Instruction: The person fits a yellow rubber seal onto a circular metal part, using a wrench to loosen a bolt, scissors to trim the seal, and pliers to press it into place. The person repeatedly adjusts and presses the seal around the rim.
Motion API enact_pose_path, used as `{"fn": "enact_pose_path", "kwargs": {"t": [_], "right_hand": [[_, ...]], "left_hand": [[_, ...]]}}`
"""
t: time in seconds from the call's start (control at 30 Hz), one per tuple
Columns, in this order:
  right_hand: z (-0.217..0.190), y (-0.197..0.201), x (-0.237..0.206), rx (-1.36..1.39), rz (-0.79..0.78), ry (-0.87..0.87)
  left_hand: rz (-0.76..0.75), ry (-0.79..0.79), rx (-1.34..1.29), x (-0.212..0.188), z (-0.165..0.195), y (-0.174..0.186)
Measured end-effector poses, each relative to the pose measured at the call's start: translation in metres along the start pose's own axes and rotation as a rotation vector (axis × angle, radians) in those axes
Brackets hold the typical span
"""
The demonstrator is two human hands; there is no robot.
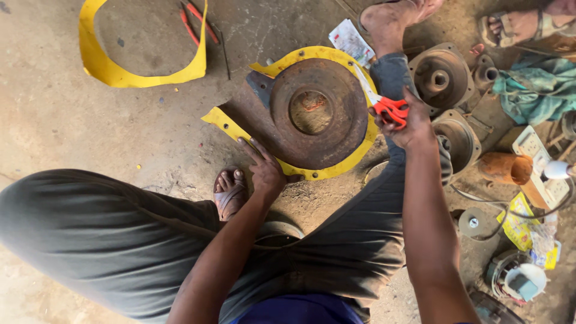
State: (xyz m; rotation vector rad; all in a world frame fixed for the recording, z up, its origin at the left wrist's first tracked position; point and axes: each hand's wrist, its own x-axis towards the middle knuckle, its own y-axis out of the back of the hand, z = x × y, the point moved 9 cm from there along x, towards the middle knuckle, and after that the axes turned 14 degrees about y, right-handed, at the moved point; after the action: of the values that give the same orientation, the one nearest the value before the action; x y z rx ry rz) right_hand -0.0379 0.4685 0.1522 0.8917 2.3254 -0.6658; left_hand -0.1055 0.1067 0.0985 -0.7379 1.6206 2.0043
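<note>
Nearest the camera: the person's own lap, dark grey trousers (108, 240) filling the lower left and centre of the frame, both forearms reaching up from it.

Thing in hand: a yellow sheet (318, 173) lying under a rusty round metal cover (318, 114) at the upper centre of the frame, on the concrete floor (54, 120); the yellow shows as a rim around the cover's right and lower edges.

Right hand (411, 123): fingers closed through the handles of red scissors (384, 105), blades pointing up-left onto the yellow rim at the cover's right side.

Left hand (264, 171): fingers spread flat, pressing the lower left edge of the cover and sheet; holding nothing.

Step, as I judge it: trimming the yellow sheet to the cover's outline, cut under way on the right side.

Next move calls for: keeping the blades close to the metal edge while the left hand holds the cover from shifting.

Just outward: a bare foot in a sandal (230, 193) below the cover; another person's foot (390, 21) at the top.

Farther: a cut yellow offcut ring (96, 63) and red-handled pliers (195, 21), upper left.

Right of frame: grey metal housings (438, 78), a teal cloth (534, 90).

Containers: an orange tube (507, 169) lying on its side, looks empty; a small white cup (525, 282), lower right, holding something grey I cannot identify.
</note>
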Motion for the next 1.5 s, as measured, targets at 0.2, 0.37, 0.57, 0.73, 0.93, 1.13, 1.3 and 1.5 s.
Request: {"fn": "enact_pose_path", "kwargs": {"t": [0.2, 0.37, 0.57, 0.73, 0.93, 1.13, 1.3, 1.5], "right_hand": [[-0.018, -0.049, -0.031, -0.797, 0.116, 0.447], [-0.016, -0.127, -0.024, -1.328, -0.017, 0.729], [-0.011, -0.172, -0.020, -1.614, -0.086, 0.789], [-0.026, -0.192, -0.023, -1.752, -0.105, 0.692], [-0.055, -0.235, 0.013, -2.053, -0.210, 0.594], [-0.052, -0.250, 0.041, -2.127, -0.246, 0.629], [-0.044, -0.238, 0.026, -2.048, -0.216, 0.725], [-0.082, -0.245, 0.004, -2.055, -0.218, 0.626]], "left_hand": [[0.008, -0.009, -0.021, -0.005, 0.001, 0.005], [0.071, -0.018, 0.004, -0.004, 0.003, 0.009], [0.112, -0.029, 0.017, 0.000, 0.001, 0.006], [0.121, -0.020, 0.003, 0.005, -0.002, 0.004], [0.080, -0.020, -0.028, 0.001, -0.001, 0.010], [-0.017, 0.022, -0.098, 0.002, -0.003, 0.012], [0.037, 0.022, -0.110, 0.008, -0.004, 0.006], [0.030, 0.023, -0.122, 0.011, -0.005, 0.003]]}}
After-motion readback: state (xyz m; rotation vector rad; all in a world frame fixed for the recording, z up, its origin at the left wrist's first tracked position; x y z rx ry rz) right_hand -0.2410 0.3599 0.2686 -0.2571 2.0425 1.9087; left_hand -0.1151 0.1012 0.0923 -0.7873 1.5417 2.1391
